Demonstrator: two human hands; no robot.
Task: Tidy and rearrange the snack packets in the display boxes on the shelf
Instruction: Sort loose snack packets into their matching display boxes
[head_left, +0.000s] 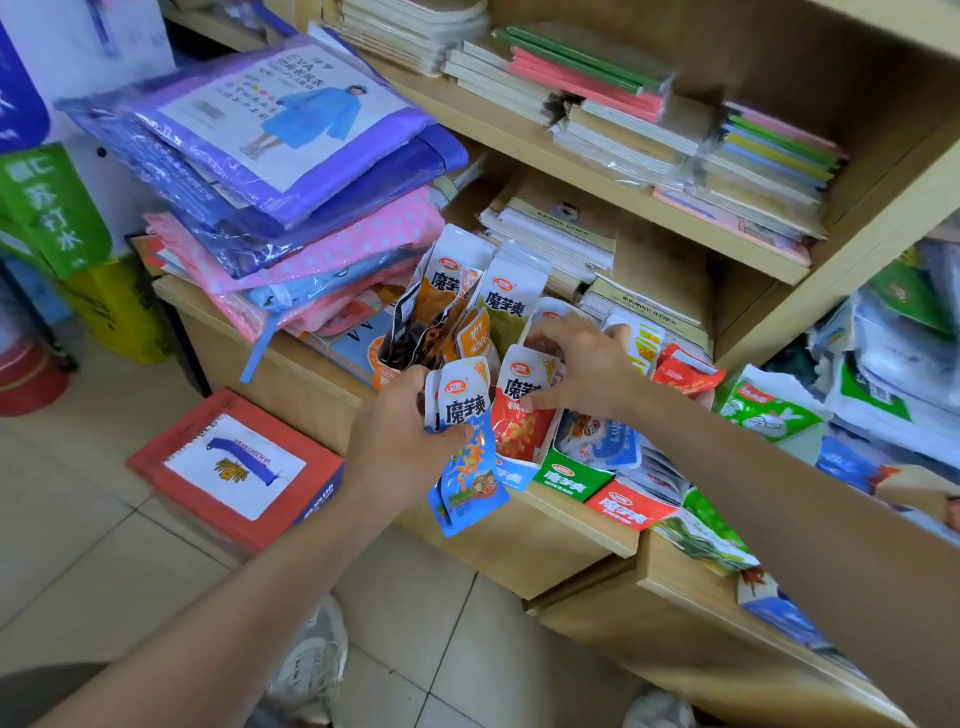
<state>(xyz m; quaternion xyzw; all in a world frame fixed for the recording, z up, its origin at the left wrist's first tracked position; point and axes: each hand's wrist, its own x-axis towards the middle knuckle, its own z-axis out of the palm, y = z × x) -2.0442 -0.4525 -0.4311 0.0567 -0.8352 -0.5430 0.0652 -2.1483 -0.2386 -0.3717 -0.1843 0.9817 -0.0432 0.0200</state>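
**Li:** Nearest, the left forearm (208, 597) and right forearm (779, 493) both stretch toward the shelf (545, 535). What does the left hand (400, 431) have?

**Wen:** It grips a small bunch of blue packets (465, 457), thumb across their fronts. They hang in front of the shelf edge, outside any box.

**Li:** And the right hand (576, 364)?

**Wen:** It is curled over the row of red packets (519, 410) standing in the blue box (511, 477). The thumb is on the front packet and the fingers are hooked over the tops behind. It looks like it is holding them back rather than lifting them.

**Li:** So which step is this?

**Wen:** Sorting by colour, most likely. The person seems to be making a gap in that box, or squaring its row, while the blue bunch waits.

**Li:** What comes next?

**Wen:** Probably sliding the blue bunch upright into whichever slot suits it. The green box (566, 480) and red box (631, 509) sit just beside it, their contents lying flat and loose. The bunch would need to go in together, edges level, without knocking over the tall packets behind.

**Li:** And further out?

**Wen:** Raincoat packs (291, 156) are stacked to the left, with notebooks (623, 104) on the shelves above.
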